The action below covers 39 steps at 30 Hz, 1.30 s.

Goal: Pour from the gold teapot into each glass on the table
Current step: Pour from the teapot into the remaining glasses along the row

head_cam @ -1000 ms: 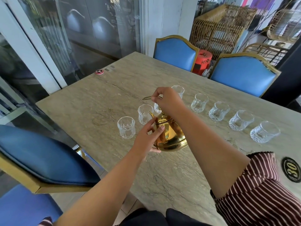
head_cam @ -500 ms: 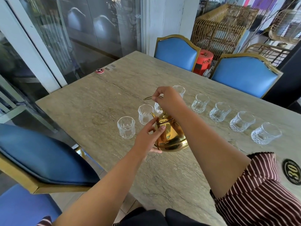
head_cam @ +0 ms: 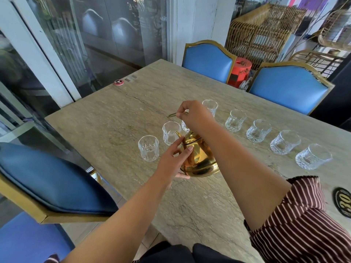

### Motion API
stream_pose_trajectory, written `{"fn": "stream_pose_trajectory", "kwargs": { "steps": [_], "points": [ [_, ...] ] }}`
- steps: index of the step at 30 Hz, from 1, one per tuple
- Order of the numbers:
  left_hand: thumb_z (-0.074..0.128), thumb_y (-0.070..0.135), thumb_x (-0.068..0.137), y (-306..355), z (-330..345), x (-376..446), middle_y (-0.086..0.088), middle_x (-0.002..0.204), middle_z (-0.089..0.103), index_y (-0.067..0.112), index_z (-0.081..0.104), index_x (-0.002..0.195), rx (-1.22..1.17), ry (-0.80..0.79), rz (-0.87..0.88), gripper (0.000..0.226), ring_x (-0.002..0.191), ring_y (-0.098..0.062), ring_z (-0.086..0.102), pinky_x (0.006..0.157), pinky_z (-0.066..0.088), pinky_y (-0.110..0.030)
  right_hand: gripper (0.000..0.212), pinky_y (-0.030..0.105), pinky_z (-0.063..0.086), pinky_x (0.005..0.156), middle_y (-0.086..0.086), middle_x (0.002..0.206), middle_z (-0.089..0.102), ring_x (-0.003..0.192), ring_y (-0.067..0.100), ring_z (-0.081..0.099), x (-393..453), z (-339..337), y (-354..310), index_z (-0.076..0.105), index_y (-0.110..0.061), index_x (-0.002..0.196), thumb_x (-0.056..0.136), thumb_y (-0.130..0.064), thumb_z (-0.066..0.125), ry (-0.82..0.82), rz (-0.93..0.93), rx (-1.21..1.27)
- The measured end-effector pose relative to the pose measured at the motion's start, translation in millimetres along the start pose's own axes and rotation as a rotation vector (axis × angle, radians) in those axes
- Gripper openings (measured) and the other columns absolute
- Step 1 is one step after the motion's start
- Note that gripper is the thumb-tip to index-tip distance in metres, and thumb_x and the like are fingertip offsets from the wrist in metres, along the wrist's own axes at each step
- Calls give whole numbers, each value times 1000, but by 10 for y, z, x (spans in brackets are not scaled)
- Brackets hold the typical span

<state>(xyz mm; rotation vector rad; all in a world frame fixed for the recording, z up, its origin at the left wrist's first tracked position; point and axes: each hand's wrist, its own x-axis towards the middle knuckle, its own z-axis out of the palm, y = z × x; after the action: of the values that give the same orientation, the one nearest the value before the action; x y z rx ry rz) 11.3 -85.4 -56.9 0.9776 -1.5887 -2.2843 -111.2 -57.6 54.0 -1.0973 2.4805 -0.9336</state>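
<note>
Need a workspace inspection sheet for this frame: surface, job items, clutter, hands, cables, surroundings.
Surface: stone table, a crack running across it.
Job's things: gold teapot tilted, spout at the second glass from the left; eight glasses in a row, contents cannot be told.
Clutter: red disc at the far edge; black "30" badge at the right edge.
Hands: right hand holds the teapot handle; left hand steadies the body.
Cables: nothing seen.
Surroundings: blue chairs, glass wall, wicker furniture.
</note>
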Motion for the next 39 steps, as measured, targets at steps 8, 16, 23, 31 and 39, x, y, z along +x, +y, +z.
{"fn": "stream_pose_trajectory", "kwargs": {
  "steps": [8,16,23,31,39],
  "points": [
    [82,53,69,11,3,-37,-4,142,54,48,54,137,-4,-1,-5,74,123,-37,61,70,61,-62,10,21,37,46,6,103,70,52,6,46,-14,-21,-33,67,-14,94,93,-21,59,-7,-19,-9],
    [82,58,62,25,-38,-65,-3,146,52,50,52,138,50,-14,21,82,122,-36,62,71,62,-59,10,27,44,57,4,97,69,64,16,55,-90,1,-12,67,-15,91,92,-22,59,52,-15,31],
    [78,45,80,-13,-126,-66,2,150,47,48,48,142,185,-19,83,69,122,-31,62,78,62,-53,9,28,46,65,-10,89,64,72,11,58,-295,102,142,64,-16,87,93,-20,58,156,29,225],
    [75,40,85,-53,-184,-159,5,156,39,49,43,144,300,-39,124,67,135,-32,51,80,60,-47,12,19,44,63,-3,97,70,88,19,64,-525,199,172,66,-11,93,92,-21,62,277,112,344],
    [73,58,74,-121,-339,-527,8,154,36,54,42,140,296,-67,123,73,134,-33,51,79,62,-51,9,41,54,78,1,94,73,88,28,67,-734,280,-57,66,-18,85,90,-23,63,198,96,314]
  ]
}}
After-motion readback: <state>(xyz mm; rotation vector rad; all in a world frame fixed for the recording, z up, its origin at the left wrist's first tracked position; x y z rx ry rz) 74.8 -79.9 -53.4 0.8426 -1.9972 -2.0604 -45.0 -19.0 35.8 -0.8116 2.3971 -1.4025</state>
